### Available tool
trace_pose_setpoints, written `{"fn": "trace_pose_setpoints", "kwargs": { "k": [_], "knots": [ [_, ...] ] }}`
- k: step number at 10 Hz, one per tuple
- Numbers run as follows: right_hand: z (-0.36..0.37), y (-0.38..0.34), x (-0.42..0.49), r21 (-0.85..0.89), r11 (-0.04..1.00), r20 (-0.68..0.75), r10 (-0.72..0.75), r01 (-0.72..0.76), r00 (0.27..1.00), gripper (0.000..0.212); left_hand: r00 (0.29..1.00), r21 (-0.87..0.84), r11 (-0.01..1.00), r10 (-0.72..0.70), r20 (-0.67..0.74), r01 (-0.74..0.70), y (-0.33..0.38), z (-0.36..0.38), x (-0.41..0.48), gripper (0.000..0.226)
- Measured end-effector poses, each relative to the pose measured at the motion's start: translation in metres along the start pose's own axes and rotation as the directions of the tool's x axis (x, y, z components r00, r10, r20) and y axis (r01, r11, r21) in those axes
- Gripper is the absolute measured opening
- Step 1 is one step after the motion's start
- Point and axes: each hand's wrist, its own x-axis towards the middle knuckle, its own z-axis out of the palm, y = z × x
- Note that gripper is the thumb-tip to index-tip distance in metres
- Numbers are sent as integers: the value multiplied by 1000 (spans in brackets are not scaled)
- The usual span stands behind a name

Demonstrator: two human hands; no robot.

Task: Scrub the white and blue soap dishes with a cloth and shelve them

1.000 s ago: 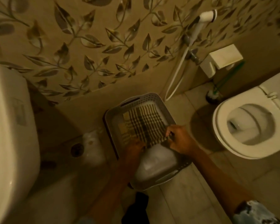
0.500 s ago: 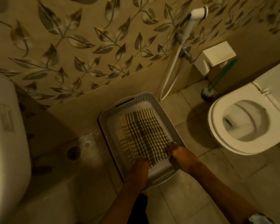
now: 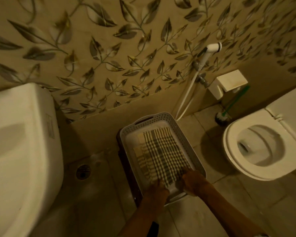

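A grey perforated plastic basket stands on the floor against the wall. A dark-and-light checked cloth lies spread flat inside it, over a white lining. Both hands rest at the cloth's near edge, my left hand on its left corner and my right hand on its right corner, with fingers curled on the fabric. No white or blue soap dish is in view.
A white washbasin fills the left side. An open toilet is at the right, with a green-handled brush behind it. A white wall box and hand sprayer hang on the leaf-patterned tiles. A floor drain lies left of the basket.
Both hands drew the cloth's near edge toward me, so it now covers most of the white lining. The view has tilted up and the basin shows more.
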Motion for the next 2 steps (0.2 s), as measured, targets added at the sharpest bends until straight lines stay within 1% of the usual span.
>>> {"fn": "trace_pose_setpoints", "kwargs": {
  "k": [1, 2],
  "knots": [
    [-8, -10, -7, 21, 998, 63, 61, -62, 996, 44, 996, 94, 992, 87, -9, -86, -2, -8, -8, 41],
    [-10, -30, -24, 21, 996, 64, 84, -85, 994, 42, 994, 65, 993, 104, -42, -101, -6, -16, -46, 42]
  ]
}}
